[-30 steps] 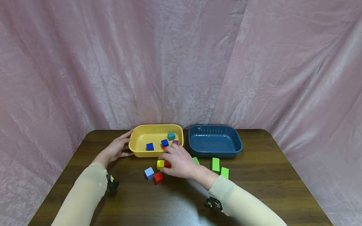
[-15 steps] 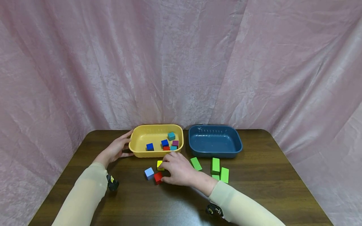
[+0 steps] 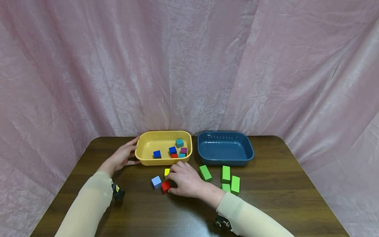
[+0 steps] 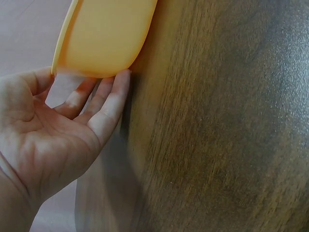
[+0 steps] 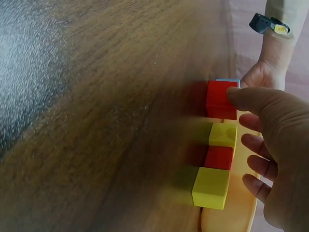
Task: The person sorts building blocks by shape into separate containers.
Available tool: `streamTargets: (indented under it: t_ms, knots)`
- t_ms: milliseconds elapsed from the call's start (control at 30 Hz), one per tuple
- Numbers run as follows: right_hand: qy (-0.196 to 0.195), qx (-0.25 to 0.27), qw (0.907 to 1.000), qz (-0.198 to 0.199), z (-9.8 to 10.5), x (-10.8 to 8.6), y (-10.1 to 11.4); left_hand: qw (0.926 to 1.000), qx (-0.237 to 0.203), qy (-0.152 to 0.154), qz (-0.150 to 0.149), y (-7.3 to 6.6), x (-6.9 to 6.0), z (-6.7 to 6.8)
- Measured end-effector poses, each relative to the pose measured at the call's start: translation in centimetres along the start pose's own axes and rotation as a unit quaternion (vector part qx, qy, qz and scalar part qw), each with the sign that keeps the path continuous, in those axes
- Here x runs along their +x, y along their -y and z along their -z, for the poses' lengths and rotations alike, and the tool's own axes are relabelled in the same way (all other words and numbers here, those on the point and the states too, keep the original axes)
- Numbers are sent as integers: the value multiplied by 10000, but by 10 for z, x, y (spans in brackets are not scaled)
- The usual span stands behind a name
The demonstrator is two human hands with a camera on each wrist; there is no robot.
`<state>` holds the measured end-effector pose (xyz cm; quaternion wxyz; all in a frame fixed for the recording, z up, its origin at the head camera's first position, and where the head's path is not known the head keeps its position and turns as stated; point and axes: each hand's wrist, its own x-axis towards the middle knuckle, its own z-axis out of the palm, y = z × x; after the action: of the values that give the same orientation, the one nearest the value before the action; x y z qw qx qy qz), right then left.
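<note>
My left hand (image 3: 120, 157) touches the left end of the yellow plastic basin (image 3: 148, 161); in the left wrist view its spread fingers (image 4: 113, 104) rest against the wall. Several small cubes lie in the basin, blue, teal, red and purple. My right hand (image 3: 186, 179) is low over the table in front of it. Its thumb is at the right side of a red cube (image 3: 165, 187), while the other fingers stay loosely bent, apart from it. Beside this cube are a light blue cube (image 3: 156, 182) and a yellow cube (image 3: 167, 173). The right wrist view shows a second yellow cube (image 5: 211, 187) and another red cube (image 5: 218, 157).
A dark blue basin (image 3: 225, 162) stands right of the yellow one, with nothing seen in it. Several green blocks (image 3: 226, 174) lie in front of it, right of my right hand. Behind the wooden table (image 3: 281, 184) hangs a pink curtain (image 3: 189, 65).
My right hand has moved slightly toward me, from the yellow and red cubes by the basin to the nearer red cube. My left hand keeps its place.
</note>
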<state>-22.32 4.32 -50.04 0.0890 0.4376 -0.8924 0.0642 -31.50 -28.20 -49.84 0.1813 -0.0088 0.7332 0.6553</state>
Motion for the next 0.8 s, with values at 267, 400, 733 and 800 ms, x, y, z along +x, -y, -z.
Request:
streamTargets:
  t_ms: [267, 400, 733, 800]
  knots:
    - [-132, -173, 9998, 22, -4, 2, 1, 10000, -24, 39, 9, 0, 0, 0]
    - [-213, -322, 9992, 41, -6, 3, 1, 10000, -12, 54, 29, -1, 1, 0]
    - [-31, -302, 9995, -18, -6, 4, 2, 10000, 36, 74, -10, 1, 1, 1]
    - [2, -294, 9996, -33, -6, 4, 2, 10000, 41, 83, -20, 1, 1, 1]
